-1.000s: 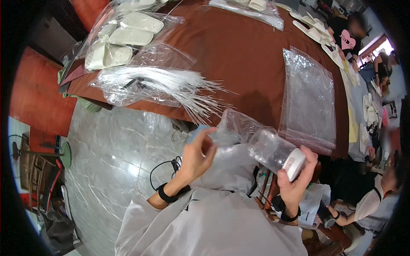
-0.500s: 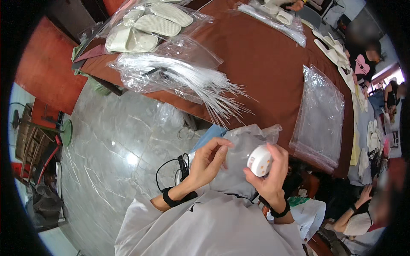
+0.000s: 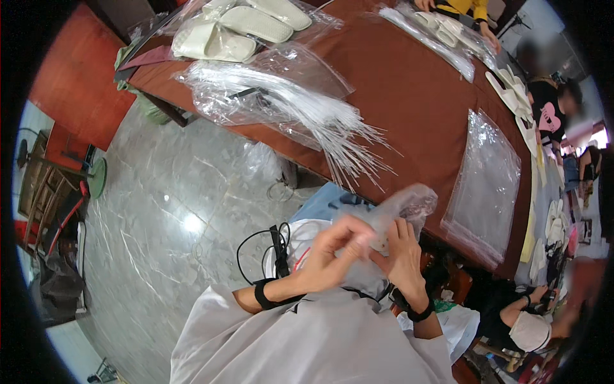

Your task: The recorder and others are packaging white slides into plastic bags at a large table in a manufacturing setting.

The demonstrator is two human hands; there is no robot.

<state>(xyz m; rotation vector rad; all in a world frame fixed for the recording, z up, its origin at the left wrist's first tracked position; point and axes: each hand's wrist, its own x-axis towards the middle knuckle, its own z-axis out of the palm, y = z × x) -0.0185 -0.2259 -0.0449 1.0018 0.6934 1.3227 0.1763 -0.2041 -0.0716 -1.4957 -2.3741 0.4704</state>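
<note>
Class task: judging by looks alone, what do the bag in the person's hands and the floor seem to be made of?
Bag: thin clear plastic film, probably; glossy, crinkled, see-through, bunched between left hand and right hand.
Floor: polished stone, marble-like; grey veins, mirror-like glare spot.

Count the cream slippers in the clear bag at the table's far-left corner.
3 cream foam slippers show: one nearest the corner, one behind it, one at the top edge. The bag may hide more.

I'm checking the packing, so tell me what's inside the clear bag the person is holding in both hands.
The clear bag is crumpled between the left hand and right hand. Something pale shows faintly through the plastic near the fingers, but the hands and creased film cover it too much to identify it.
</note>
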